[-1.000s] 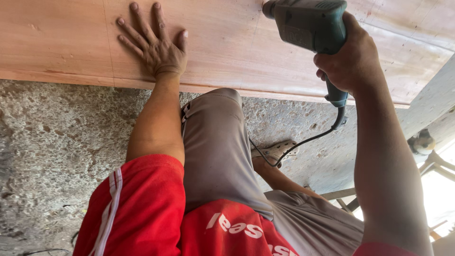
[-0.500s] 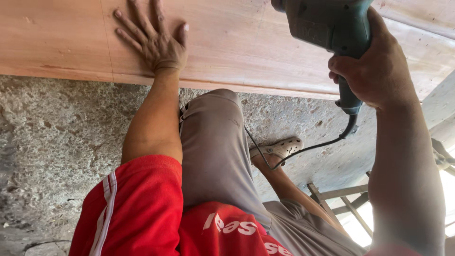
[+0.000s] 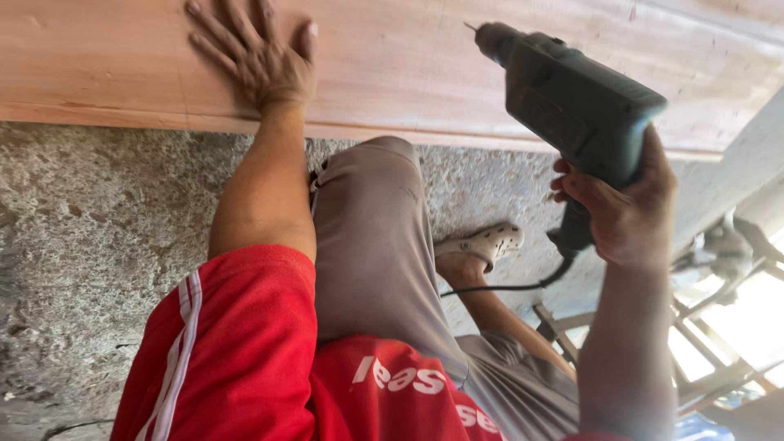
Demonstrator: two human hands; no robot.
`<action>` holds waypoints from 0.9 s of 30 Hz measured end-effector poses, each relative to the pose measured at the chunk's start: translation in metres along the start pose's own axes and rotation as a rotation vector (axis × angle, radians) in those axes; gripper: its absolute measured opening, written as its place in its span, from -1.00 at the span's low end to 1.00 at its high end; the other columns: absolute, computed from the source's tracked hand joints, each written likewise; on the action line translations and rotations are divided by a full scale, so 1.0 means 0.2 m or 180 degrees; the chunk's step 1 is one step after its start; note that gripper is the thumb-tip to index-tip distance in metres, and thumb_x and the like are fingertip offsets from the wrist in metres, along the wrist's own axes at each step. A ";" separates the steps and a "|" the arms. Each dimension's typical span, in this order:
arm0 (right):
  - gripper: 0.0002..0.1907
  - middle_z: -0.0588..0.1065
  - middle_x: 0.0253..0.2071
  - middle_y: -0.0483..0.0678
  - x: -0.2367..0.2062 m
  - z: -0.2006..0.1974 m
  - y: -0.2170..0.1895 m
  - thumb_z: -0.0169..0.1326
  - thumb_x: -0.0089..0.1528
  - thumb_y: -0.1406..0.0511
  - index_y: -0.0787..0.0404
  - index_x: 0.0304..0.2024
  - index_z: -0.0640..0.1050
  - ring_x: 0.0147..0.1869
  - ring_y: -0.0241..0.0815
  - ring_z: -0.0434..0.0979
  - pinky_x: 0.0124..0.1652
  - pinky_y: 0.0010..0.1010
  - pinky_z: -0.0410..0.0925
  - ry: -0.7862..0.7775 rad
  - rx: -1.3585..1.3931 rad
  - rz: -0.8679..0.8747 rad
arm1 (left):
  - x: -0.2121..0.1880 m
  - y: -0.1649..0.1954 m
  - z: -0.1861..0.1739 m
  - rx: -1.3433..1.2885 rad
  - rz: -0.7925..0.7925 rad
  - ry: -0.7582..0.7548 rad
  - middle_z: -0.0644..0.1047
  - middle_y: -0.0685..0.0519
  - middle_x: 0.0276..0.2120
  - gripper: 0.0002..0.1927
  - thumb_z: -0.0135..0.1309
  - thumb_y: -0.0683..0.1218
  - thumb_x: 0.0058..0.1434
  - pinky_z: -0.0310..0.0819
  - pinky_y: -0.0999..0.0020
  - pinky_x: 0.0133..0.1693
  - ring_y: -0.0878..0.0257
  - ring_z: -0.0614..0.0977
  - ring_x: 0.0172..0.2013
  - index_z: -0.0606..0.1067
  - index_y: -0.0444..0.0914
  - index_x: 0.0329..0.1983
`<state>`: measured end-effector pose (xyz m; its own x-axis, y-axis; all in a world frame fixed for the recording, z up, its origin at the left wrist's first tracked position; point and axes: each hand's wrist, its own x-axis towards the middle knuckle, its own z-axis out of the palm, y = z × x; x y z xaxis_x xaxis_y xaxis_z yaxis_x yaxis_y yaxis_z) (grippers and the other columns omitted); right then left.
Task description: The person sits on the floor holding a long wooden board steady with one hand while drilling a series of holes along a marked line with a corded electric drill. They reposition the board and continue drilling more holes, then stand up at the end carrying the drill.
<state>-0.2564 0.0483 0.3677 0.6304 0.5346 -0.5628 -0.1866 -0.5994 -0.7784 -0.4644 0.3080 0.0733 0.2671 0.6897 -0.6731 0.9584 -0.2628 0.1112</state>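
Wood takes up the top of the view: a broad, pale reddish board [image 3: 425, 65] lying over rough grey concrete ground [image 3: 90, 245]. The left hand [image 3: 257, 53] is spread flat on the board, fingers fanned out and palm pressed down — it grasps nothing, only bears on the surface near the board's lower edge. The right hand [image 3: 625, 204] is clenched around the handle of a dark green electric drill [image 3: 572, 102], whose black cord [image 3: 498, 286] trails off from the butt of the handle toward the ground.

The drill's thin bit points at the board, well to the right of the flat hand, with its tip over the face of the wood. Whether the tip touches the wood cannot be told from this angle. No hole, screw or dust shows on the visible part of the board, so as far as can be judged no boring has been done at this spot; the tool is held up and aimed, the board is steadied.

Below, a bent knee in grey trousers [image 3: 376, 245] sits between the two arms, and a foot in a pale sandal [image 3: 482, 241] rests on the concrete — red sleeves [image 3: 237, 343] fill the bottom of the view.
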 end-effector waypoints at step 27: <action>-0.32 0.54 -0.14 0.08 -0.03 0.20 0.16 0.06 0.15 0.52 0.38 0.36 0.33 -0.15 -0.20 0.62 -0.18 -0.40 0.56 0.0292 -0.0082 0.0271 | 0.00 0.01 0.01 0.0003 0.0097 0.0129 -0.26 -0.24 0.58 -0.06 -0.45 0.51 0.40 -0.65 -0.45 0.43 -0.38 -0.42 0.47 -0.11 -0.09 0.67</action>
<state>-0.2962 0.0503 0.3342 0.6796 0.4251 -0.5979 -0.2238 -0.6560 -0.7208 -0.4635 0.3057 0.0712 0.3001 0.7081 -0.6392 0.9497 -0.2847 0.1305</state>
